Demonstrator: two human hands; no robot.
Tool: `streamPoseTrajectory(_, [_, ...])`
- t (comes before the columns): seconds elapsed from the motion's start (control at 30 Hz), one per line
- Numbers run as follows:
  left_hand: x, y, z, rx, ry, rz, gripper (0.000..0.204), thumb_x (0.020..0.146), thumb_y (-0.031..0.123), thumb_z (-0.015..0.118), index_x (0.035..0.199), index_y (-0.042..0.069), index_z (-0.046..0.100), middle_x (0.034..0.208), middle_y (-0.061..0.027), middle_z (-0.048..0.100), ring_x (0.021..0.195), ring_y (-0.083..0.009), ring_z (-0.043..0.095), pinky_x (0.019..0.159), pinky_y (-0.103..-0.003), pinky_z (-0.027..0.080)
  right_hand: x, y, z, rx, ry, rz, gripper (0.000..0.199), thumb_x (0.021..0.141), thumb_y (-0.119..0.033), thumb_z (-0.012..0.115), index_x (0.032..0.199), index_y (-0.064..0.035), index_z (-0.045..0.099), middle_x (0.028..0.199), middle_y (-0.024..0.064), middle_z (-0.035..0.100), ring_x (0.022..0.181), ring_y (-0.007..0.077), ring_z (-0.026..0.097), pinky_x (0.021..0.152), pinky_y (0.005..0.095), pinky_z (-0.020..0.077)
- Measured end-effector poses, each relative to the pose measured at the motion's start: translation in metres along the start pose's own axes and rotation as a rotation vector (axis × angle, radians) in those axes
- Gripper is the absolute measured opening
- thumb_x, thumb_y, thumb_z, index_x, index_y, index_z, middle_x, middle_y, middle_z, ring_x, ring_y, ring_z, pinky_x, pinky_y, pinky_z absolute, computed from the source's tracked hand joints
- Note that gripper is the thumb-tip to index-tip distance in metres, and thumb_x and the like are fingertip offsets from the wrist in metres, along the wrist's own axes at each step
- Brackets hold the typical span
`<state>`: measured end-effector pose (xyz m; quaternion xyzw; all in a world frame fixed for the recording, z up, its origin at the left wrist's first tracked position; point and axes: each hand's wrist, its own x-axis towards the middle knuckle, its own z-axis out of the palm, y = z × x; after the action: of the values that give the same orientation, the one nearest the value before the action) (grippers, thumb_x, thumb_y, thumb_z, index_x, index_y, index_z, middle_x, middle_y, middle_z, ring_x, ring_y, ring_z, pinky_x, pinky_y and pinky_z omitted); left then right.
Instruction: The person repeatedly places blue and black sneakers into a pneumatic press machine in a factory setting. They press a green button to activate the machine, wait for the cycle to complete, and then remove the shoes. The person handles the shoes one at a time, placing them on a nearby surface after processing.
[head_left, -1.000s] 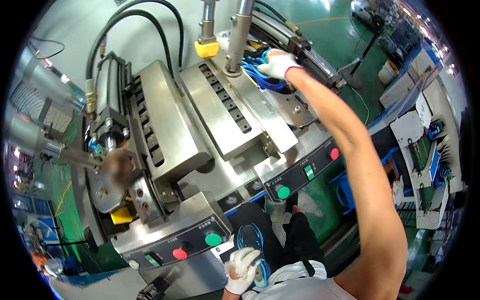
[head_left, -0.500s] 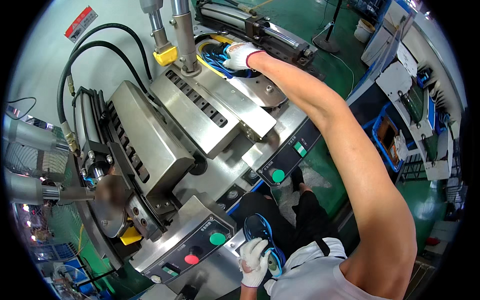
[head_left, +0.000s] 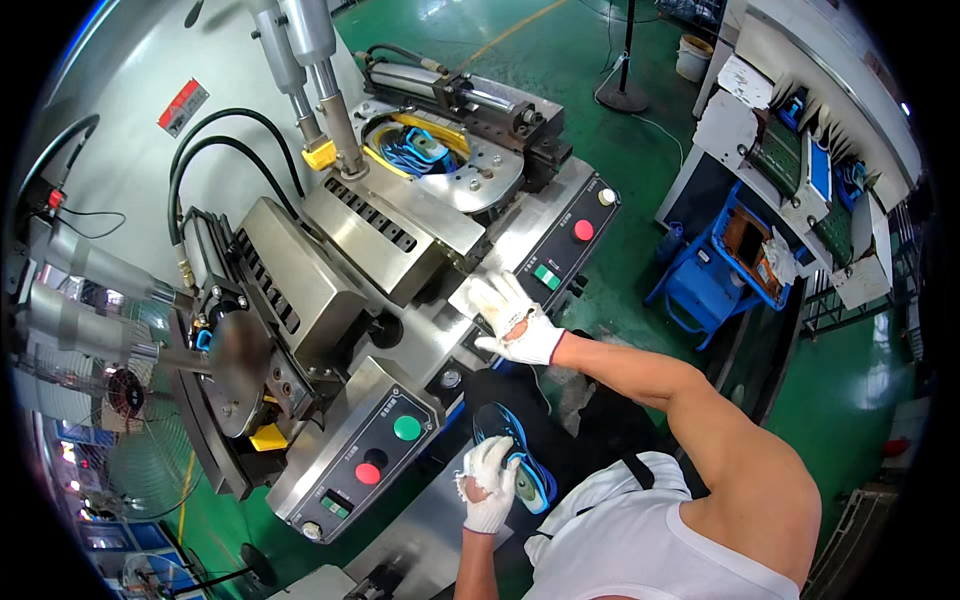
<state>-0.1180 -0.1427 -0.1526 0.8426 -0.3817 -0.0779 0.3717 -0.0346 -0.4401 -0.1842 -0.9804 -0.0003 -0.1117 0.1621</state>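
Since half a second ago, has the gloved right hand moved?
Yes: the right hand has left the blue-laced shoe, coming toward the person, to the near end of the right control panel.

The gloved right hand (head_left: 515, 318) has left the shoe (head_left: 425, 150) within the rounded metal plate (head_left: 497, 180) and drawn back to the machine's front edge, its fingers now spread over the left end of the control panel (head_left: 560, 255). The green button there, plain a moment ago, is covered. From here the shoe shows unhanded, and the forearm (head_left: 635, 372) has cleared the panel's red button (head_left: 583, 231).
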Motion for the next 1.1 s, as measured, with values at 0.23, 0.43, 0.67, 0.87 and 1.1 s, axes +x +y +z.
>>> streamPoseTrajectory(0.23, [0.013, 0.005, 0.016, 0.082, 0.109, 0.029, 0.026, 0.088, 0.008, 0.077, 0.114, 0.007, 0.074, 0.114, -0.0146, 0.072, 0.111, -0.0356, 0.065, 0.097, -0.045, 0.052, -0.142, -0.038, -0.052, 0.554, -0.115, 0.169, 0.104, 0.093, -0.052, 0.071, 0.165, 0.0058, 0.021, 0.172, 0.0279, 0.022, 0.161, 0.0404, 0.020, 0.131, 0.0444, 0.0214])
streamPoseTrajectory(0.43, [0.077, 0.107, 0.036, 0.008, 0.092, 0.230, 0.029, 0.083, 0.004, 0.081, 0.110, 0.008, 0.074, 0.111, -0.0133, 0.072, 0.106, -0.0353, 0.066, 0.093, -0.045, 0.052, -0.284, -0.069, -0.091, 0.687, -0.177, 0.279, 0.117, 0.085, -0.055, 0.079, 0.166, 0.0038, 0.019, 0.169, 0.0291, 0.028, 0.158, 0.0397, 0.030, 0.129, 0.0409, 0.0279])
streamPoseTrajectory(0.67, [0.147, 0.243, 0.089, -0.256, -0.078, 0.720, 0.047, 0.085, 0.001, 0.077, 0.131, 0.000, 0.064, 0.136, -0.0236, 0.063, 0.121, -0.0414, 0.062, 0.104, -0.047, 0.051, -0.292, -0.048, -0.139, 0.558, 0.779, 0.664, 0.100, 0.081, -0.026, 0.085, 0.160, 0.0063, 0.033, 0.151, 0.0264, 0.053, 0.142, 0.0333, 0.054, 0.118, 0.0431, 0.0427])
streamPoseTrajectory(0.87, [0.142, 0.254, 0.112, -0.366, -0.234, 0.920, 0.059, 0.075, 0.004, 0.087, 0.129, 0.000, 0.064, 0.136, -0.0256, 0.062, 0.121, -0.0455, 0.063, 0.103, -0.051, 0.053, -0.291, 0.111, -0.195, 0.855, 1.496, 0.755, 0.053, 0.094, -0.010, 0.077, 0.141, 0.0021, 0.057, 0.126, 0.0080, 0.071, 0.110, 0.0142, 0.067, 0.098, 0.0319, 0.0540])
streamPoseTrajectory(1.1, [0.108, 0.172, 0.170, -0.274, -0.381, 0.521, 0.050, 0.081, 0.006, 0.085, 0.128, 0.004, 0.067, 0.131, -0.0213, 0.067, 0.118, -0.0407, 0.066, 0.099, -0.047, 0.056, -0.256, 0.387, -0.328, 0.031, 1.178, 1.360, 0.089, 0.087, -0.067, 0.070, 0.145, -0.0010, 0.059, 0.137, 0.0261, 0.068, 0.127, 0.0380, 0.066, 0.111, 0.0441, 0.0477])
